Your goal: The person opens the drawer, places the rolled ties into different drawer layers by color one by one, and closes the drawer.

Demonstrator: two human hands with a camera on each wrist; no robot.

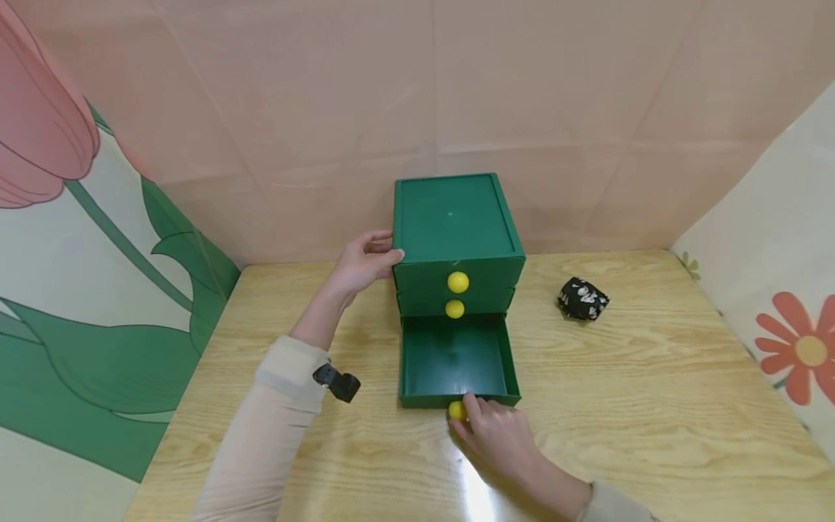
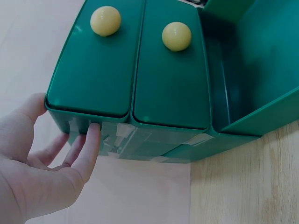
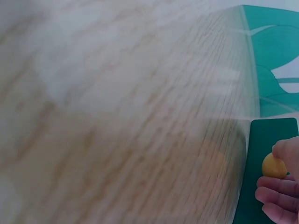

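**Bottom drawer out, right hand on knob, left hand bracing chest**

Green chest [image 1: 457, 225] sits at 12 o'clock on the wooden table [image 1: 652, 406], three drawers stacked. Bottom drawer [image 1: 457, 359] is pulled out toward the person, nothing visible inside; its long axis runs 12–6. Top two drawers are in, yellow knobs [image 1: 458, 282] showing.

Right hand [image 1: 499, 435] is at 6 o'clock of the drawer, fingers curled around the bottom knob [image 1: 457, 410], pinching it; the right wrist view shows the same grip on the knob [image 3: 274, 166]. The drawer lies straight ahead of that hand at 12, so the slide line runs 12–6 through the grip.

Left hand [image 1: 362, 261] is at 9 o'clock of the chest, fingers straight and pressed flat to the side wall, thumb at the top front corner, not clamped. The left wrist view shows the fingers [image 2: 88, 149] touching the taped side.

Right hand is the nearer one to the drawer front. A black bundle [image 1: 583, 298] lies at 3 o'clock, well apart.
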